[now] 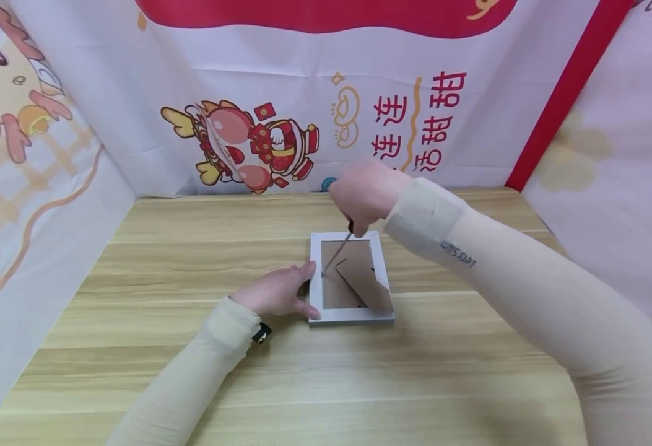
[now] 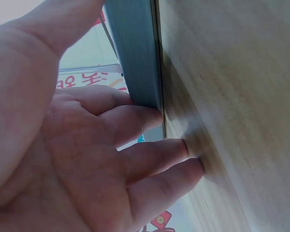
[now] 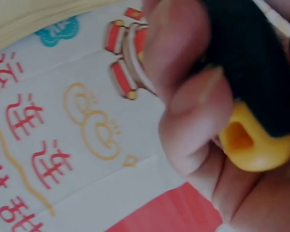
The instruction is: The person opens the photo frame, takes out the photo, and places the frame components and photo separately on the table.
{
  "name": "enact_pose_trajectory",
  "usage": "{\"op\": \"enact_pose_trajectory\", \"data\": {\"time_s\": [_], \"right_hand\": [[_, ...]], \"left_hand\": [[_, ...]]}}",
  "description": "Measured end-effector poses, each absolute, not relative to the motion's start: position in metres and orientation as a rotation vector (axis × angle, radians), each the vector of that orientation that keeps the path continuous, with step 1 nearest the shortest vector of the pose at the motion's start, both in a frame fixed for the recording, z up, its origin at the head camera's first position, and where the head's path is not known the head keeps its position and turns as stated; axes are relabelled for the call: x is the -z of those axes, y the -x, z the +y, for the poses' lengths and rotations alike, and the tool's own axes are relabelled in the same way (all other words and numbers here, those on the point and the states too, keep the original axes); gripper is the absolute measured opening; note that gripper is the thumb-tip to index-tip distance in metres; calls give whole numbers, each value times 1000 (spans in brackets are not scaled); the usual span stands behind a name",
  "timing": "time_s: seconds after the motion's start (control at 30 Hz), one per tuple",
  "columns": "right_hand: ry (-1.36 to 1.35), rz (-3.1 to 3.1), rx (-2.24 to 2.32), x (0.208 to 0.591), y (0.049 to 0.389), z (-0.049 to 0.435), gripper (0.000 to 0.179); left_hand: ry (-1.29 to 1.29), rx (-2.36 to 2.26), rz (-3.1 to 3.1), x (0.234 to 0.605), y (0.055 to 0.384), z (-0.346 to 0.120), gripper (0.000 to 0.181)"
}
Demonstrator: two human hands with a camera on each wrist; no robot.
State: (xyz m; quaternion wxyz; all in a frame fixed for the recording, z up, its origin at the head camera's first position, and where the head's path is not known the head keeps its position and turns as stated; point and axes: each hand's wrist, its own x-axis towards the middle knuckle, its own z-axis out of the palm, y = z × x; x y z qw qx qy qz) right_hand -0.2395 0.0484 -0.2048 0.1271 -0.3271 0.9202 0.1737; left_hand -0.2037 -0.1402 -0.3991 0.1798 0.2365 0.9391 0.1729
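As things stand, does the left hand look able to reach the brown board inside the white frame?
Probably yes: the left hand touches the white frame, and the brown board lies uncovered within; a tool shaft slants over only part.

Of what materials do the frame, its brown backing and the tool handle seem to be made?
Frame: perhaps wood or plastic, white-coated; its side shows fine streaks. Brown backing: probably fibreboard or cardboard, being flat and dull. Tool handle: likely plastic, as its yellow end shines softly; the matte dark part may be rubber.
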Motion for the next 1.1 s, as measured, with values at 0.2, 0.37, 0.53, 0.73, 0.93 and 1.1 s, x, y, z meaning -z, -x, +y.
{"op": "enact_pose_trajectory", "data": {"time_s": [0.2, 0.37, 0.53, 0.73, 0.93, 1.1], "right_hand": [[923, 2659, -383, 215, 248, 72, 12], [895, 2657, -264, 216, 251, 97, 8], [892, 2704, -106, 222, 253, 132, 13], [905, 2815, 96, 240, 253, 177, 16], [939, 2889, 265, 266, 251, 217, 14], [907, 2931, 353, 287, 250, 242, 14]], "left_hand": [[-668, -540, 2657, 400, 203, -142, 108], [-693, -549, 2654, 400, 203, -143, 108], [-711, -530, 2659, 400, 202, -144, 109], [-702, -526, 2659, 399, 201, -144, 109], [-693, -527, 2658, 398, 200, -143, 109], [-711, -525, 2664, 398, 200, -141, 108]]}}
